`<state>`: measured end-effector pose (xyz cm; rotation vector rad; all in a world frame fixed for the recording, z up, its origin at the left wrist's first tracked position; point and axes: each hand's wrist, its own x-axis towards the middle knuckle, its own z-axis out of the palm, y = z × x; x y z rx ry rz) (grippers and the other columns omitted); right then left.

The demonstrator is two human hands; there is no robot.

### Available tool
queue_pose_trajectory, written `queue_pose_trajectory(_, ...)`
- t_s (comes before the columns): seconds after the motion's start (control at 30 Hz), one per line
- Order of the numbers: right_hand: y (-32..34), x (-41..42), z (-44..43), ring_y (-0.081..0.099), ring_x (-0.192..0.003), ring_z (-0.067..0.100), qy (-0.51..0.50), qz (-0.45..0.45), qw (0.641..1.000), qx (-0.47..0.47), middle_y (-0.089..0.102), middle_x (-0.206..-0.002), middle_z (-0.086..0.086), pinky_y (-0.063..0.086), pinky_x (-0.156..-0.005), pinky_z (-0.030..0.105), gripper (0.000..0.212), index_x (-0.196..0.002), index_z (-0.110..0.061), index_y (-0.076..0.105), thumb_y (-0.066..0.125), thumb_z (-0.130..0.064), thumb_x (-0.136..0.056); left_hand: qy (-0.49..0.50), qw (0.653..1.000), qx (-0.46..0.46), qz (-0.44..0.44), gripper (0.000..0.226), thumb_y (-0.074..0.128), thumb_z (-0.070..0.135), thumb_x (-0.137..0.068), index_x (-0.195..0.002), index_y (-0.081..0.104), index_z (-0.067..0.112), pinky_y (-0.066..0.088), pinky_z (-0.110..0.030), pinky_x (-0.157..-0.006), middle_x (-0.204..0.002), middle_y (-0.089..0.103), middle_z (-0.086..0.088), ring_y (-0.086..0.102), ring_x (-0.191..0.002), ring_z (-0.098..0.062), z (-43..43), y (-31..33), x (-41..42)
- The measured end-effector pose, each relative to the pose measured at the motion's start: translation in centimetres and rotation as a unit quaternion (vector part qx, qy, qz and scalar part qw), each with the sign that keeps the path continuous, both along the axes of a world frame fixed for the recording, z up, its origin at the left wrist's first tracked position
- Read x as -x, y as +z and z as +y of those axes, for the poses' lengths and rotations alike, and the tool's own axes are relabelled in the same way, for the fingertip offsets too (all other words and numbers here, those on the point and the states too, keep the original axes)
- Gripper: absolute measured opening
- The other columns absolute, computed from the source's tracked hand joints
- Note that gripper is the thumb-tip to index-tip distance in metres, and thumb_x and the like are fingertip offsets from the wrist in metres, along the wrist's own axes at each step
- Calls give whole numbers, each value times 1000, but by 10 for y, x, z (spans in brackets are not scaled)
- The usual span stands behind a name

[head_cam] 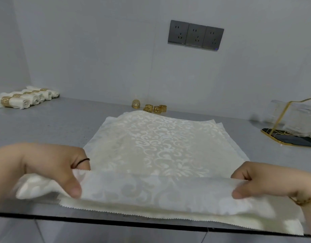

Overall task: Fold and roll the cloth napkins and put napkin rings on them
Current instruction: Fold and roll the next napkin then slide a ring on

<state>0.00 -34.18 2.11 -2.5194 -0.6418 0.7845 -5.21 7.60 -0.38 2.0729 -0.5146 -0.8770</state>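
— What is shown at the bottom of the frame?

— A cream patterned napkin (151,146) is seen spread on the grey counter (55,123), its near edge lifted and turned over. That edge is pinched at lower left by the left hand (37,169) and at lower right by the right hand (267,181), with the thumbs laid on top.

— And beyond it?

— Loose gold napkin rings (155,108) are set just past the far edge, at centre. Rolled, ringed napkins (26,97) are lined up at upper left. A gold wire rack (291,130) is placed at right.
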Motion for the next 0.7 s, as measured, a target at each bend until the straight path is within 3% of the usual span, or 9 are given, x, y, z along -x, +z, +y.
queue_pose_trajectory(0.1,-2,-22,1,35,-37,1,-42,-37,998,15,38,-37,-10,28,-45,11,50,-38,-19,46,63,-9,-84,76,980,-177,-50,28,81,42,-54,-42,60,28,38,-15,-53,-45,55,16,49,-46,2,5,5,-15)
queue_pose_trajectory(0.2,-6,-51,13,38,-37,0,-107,-128,984,55,41,-37,-11,30,-42,9,45,-46,-20,41,62,-15,-85,226,890,-343,-199,38,76,26,-72,-46,49,19,33,-15,-48,-41,50,11,45,-43,0,5,6,-46)
queue_pose_trajectory(0.33,-12,-92,37,55,-69,13,-166,-241,955,45,55,-71,2,38,-55,8,21,-68,-11,56,51,-12,-88,406,732,-377,-395,8,56,28,-87,-83,58,22,36,-26,-74,-100,64,-8,56,-91,-24,-3,7,-84)
queue_pose_trajectory(0.4,-18,-111,46,53,-110,26,-202,-305,928,66,58,-105,11,40,-83,25,19,-106,-11,58,46,-15,-91,420,669,-383,-479,33,54,30,-89,-120,57,19,34,-31,-93,-127,55,-9,49,-116,-27,-8,4,-95)
queue_pose_trajectory(0.43,-22,-117,49,42,-123,28,-197,-345,913,92,53,-123,11,35,-94,29,32,-124,-14,49,46,-20,-92,411,675,-352,-501,44,56,31,-88,-129,50,18,32,-32,-98,-133,50,-8,46,-121,-28,-13,0,-97)
queue_pose_trajectory(0.5,-34,-123,58,30,-133,24,-167,-428,884,90,39,-141,6,25,-105,30,50,-138,-16,35,49,-29,-92,353,741,-256,-511,51,61,37,-83,-130,49,22,33,-25,-98,-135,49,2,47,-122,-18,-25,-10,-91)
queue_pose_trajectory(0.6,-50,-104,75,46,-121,17,-65,-462,884,-43,54,-127,0,28,-98,18,42,-121,-15,56,53,-42,-88,206,866,-128,-437,70,50,87,-50,-108,49,48,27,3,-86,-114,41,39,39,-105,27,-47,-25,-64)
queue_pose_trajectory(0.63,-53,-91,81,54,-111,15,-9,-450,891,-56,61,-116,-3,33,-93,15,44,-111,-17,63,47,-51,-87,177,877,-140,-425,80,39,93,-40,-107,50,50,24,7,-87,-108,35,46,34,-102,31,-51,-32,-57)
queue_pose_trajectory(0.7,-64,-70,84,64,-91,7,105,-443,890,-18,69,-96,-11,45,-81,14,62,-94,-23,70,23,-64,-88,134,847,-194,-477,64,37,74,-59,-116,51,49,23,8,-87,-106,30,48,34,-101,27,-57,-51,-52)
